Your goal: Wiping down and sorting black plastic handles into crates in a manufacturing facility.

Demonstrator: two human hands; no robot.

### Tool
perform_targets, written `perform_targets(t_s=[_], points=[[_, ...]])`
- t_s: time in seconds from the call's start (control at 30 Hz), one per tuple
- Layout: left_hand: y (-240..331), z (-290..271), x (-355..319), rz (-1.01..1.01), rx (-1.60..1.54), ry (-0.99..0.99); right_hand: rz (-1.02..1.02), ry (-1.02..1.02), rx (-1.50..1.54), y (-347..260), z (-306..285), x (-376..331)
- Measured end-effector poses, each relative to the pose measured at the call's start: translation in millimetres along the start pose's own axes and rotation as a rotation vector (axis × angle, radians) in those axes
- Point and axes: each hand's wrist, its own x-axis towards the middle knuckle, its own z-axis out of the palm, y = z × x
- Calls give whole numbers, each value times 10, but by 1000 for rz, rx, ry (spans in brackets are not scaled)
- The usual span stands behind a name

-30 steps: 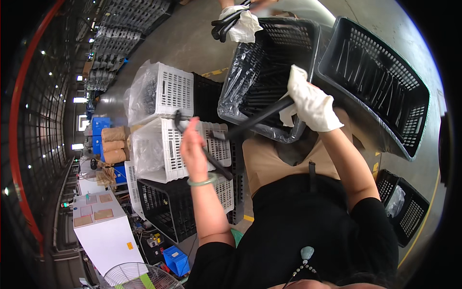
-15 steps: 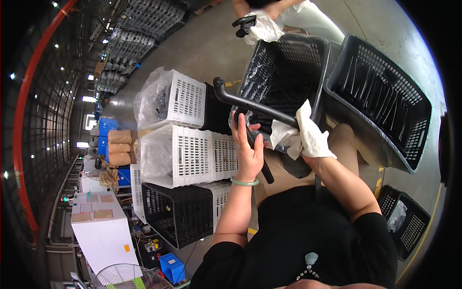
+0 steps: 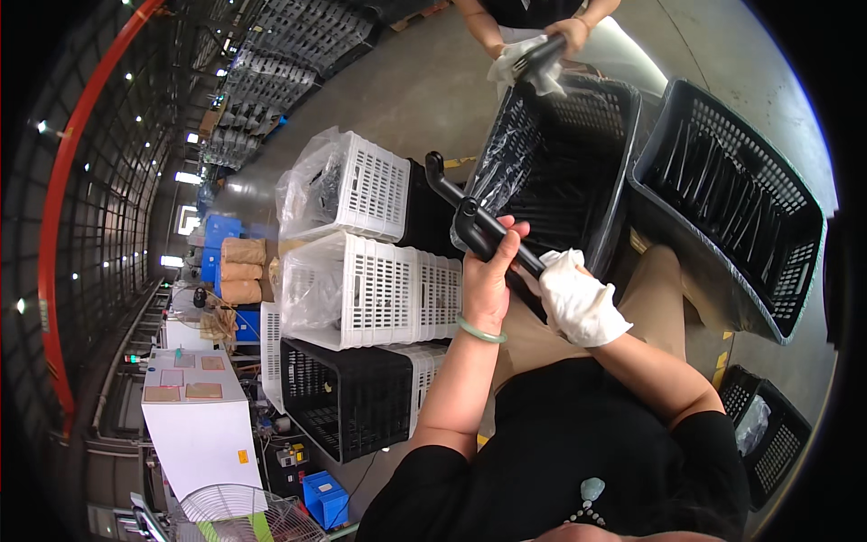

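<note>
Black bent handle part (image 3: 470, 221): I logged it held above my lap, just in front of the near rim of the left black crate (image 3: 623, 194). My left hand (image 3: 492, 271) was wrapped tight around its middle; my right hand (image 3: 578, 303), bundled in a white cloth (image 3: 591, 312), was clamped on its lower end. White crates (image 3: 361, 289) stood stacked to the left. Another person's hands (image 3: 551, 41) gripped a similar cloth-wrapped part beyond the crate's far rim.
</note>
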Motion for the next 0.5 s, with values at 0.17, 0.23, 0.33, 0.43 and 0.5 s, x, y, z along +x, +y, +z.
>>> perform_targets(t_s=[0.17,0.23,0.33,0.43,0.5], points=[[160,-254,-65,-240,-440,-352,9,640,-997,279,1043,-489],[220,-362,-179,-327,-678,-510,-23,464,-890,420,565,-289],[169,-322,-317,-348,-892,-587,-81,-39,-575,547,-266,254],[124,-200,-386,-391,-969,-644,-61,353,-749,601,-345,490],[101,-157,-427,-430,-966,-659,62,383,-174,518,-495,636]])
